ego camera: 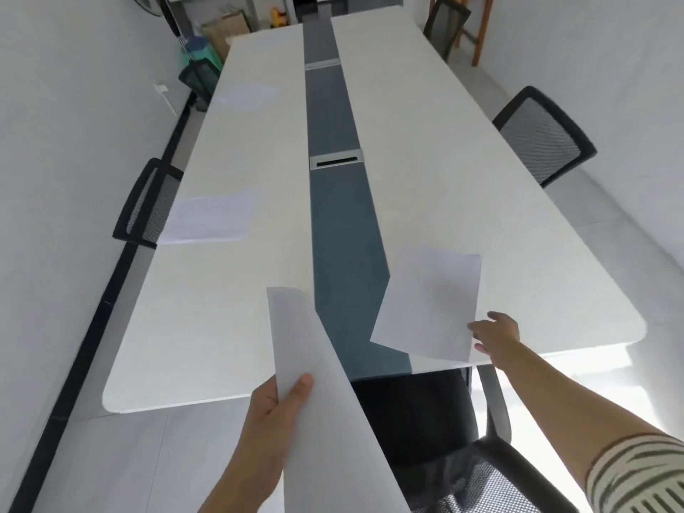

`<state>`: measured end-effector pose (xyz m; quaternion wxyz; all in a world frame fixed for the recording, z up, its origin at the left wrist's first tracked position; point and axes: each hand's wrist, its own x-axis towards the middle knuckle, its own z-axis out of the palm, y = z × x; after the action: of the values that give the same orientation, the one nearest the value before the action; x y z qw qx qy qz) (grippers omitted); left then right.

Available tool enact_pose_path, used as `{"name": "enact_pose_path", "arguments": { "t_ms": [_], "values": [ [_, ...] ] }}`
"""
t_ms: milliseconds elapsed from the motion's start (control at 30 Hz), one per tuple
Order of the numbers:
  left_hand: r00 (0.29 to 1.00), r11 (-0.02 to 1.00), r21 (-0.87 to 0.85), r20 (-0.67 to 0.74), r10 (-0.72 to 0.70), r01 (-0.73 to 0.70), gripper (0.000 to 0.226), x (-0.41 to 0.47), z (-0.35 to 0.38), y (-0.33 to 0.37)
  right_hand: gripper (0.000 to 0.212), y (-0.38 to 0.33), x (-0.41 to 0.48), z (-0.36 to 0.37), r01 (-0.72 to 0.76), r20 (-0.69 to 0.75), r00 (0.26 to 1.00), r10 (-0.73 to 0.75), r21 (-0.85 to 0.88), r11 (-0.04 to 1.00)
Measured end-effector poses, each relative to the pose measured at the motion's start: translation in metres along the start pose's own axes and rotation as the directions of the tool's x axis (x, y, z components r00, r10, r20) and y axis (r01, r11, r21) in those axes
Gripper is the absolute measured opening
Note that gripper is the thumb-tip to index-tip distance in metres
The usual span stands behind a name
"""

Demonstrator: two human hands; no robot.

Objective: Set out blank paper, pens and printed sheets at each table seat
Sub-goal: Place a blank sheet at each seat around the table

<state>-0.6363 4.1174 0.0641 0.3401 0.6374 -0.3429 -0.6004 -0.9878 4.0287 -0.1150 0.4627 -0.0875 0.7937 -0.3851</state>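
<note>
The paper my left hand grips is thin, smooth and matt, like the sheet my right hand pinches. The table top is smooth matt white, with a brushed metal cable cover at twelve o'clock. The chair at two o'clock has black mesh cloth.

The paper in my left hand runs off the bottom edge and hides my fingers; only the thumb shows. It also covers part of the chair. My right hand pinches the sheet, fingertips partly under it. The nearer left sheet and farther left sheet are too faint to read. My sleeve is cut off at the corner.
</note>
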Motion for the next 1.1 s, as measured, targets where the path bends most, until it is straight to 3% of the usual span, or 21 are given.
{"name": "enact_pose_path", "arguments": {
  "t_ms": [133,300,600,700,900,1100],
  "values": [
    [0.997,1.000,0.010,0.082,0.011,-0.012,0.023,0.015,0.022,0.012,0.049,-0.006,-0.029,-0.021,0.002,0.011,1.000,-0.002,-0.016,1.000],
    [0.965,0.999,0.018,0.261,0.033,-0.039,0.034,0.013,0.075,0.035,0.029,-0.009,-0.087,-0.059,0.021,0.229,0.973,-0.043,0.098,0.995],
    [0.842,0.996,0.048,0.538,0.039,-0.077,0.034,-0.030,0.239,0.046,0.063,0.035,-0.128,-0.192,-0.138,0.614,0.788,-0.045,0.247,0.959],
    [0.824,0.994,0.063,0.565,0.043,-0.095,0.034,-0.053,0.310,0.032,0.070,0.048,-0.115,-0.262,-0.161,0.641,0.762,-0.094,0.327,0.931],
    [0.767,0.994,0.081,0.642,0.005,-0.075,0.032,-0.101,0.442,0.007,0.063,0.055,-0.084,-0.404,-0.097,0.562,0.813,-0.150,0.385,0.918],
    [0.754,0.981,0.135,0.656,0.015,-0.137,0.033,-0.104,0.529,0.007,0.048,0.045,-0.049,-0.476,-0.116,0.558,0.807,-0.195,0.472,0.874]
  ]
}}
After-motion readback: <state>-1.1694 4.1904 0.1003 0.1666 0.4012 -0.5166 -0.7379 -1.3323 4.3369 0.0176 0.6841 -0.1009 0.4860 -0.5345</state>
